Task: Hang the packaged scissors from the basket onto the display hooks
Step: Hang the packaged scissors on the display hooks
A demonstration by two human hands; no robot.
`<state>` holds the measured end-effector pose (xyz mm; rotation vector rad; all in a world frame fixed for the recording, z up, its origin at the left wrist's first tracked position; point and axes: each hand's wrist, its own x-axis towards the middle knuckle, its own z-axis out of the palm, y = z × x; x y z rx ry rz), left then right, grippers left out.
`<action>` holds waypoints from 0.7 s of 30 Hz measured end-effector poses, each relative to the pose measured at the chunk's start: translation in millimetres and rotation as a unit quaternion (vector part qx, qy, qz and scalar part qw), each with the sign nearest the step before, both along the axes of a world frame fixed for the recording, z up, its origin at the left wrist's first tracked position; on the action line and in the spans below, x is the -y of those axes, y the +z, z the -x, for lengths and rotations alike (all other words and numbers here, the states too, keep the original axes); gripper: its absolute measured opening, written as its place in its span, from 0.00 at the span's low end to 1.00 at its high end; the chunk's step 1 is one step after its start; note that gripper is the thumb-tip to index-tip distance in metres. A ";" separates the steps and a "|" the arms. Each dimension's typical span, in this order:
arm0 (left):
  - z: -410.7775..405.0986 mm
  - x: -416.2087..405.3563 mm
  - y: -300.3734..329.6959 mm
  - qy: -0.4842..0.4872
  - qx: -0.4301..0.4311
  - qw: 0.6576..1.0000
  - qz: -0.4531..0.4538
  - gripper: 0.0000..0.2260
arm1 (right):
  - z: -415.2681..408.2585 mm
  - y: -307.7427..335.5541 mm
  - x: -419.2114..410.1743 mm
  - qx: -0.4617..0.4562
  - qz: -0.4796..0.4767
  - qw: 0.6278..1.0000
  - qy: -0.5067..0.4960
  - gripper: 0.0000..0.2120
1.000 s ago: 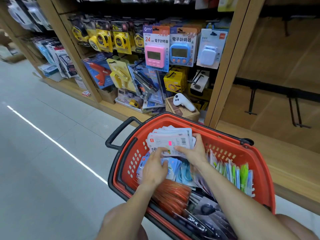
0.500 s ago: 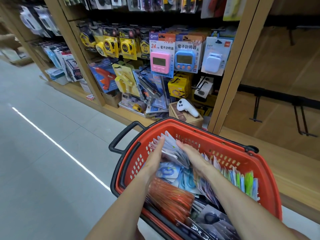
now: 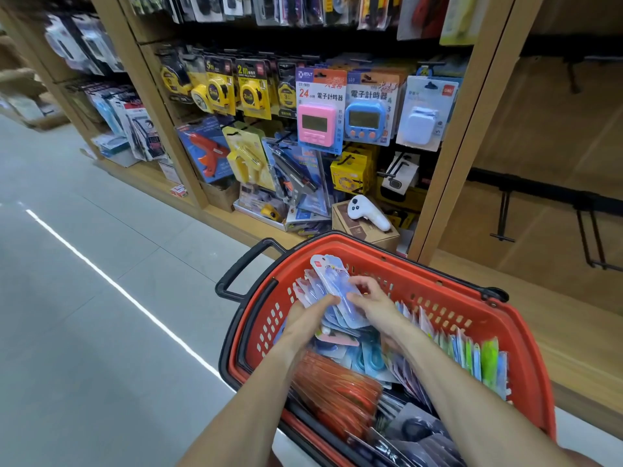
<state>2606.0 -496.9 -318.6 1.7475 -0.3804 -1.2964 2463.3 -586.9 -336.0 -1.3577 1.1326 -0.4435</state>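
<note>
A red basket [image 3: 448, 298] with a black handle stands in front of me, filled with packaged scissors. Both hands hold a fanned stack of blue scissors packs [image 3: 332, 284] over the basket's far left part. My left hand [image 3: 312, 315] grips the stack from the left, and my right hand [image 3: 374, 303] grips it from the right. More packs lie below: orange ones [image 3: 337, 389], blue ones [image 3: 369, 357] and green and blue ones [image 3: 478, 357] along the right wall. Empty black display hooks [image 3: 593, 241] stick out of the wooden panel at the right.
The shelf bay ahead is full of hanging tape measures [image 3: 253, 92], timers [image 3: 318, 126] and glue guns [image 3: 205, 150]. A white controller [image 3: 367, 212] lies on a cardboard box [image 3: 364, 230]. A wooden post [image 3: 462, 136] divides that bay from the hook panel. Grey floor lies to the left.
The stack of packs was lying flat with its white backs up; both hands have tilted and fanned it so the blue fronts show. The camera view has shifted slightly upward.
</note>
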 end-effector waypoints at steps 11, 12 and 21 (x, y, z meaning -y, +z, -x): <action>-0.1 -6.9 14.7 -0.038 0.023 0.988 0.145 0.19 | 12.0 24.6 3.9 0.115 -0.079 0.990 -0.025 0.30; -0.7 -6.0 16.2 -0.037 0.018 0.986 0.159 0.19 | 11.3 26.4 1.2 0.132 -0.081 0.987 -0.033 0.31; 14.3 0.8 34.1 -0.009 -0.048 0.969 0.243 0.30 | 26.1 56.9 -19.7 0.181 -0.015 0.983 -0.026 0.25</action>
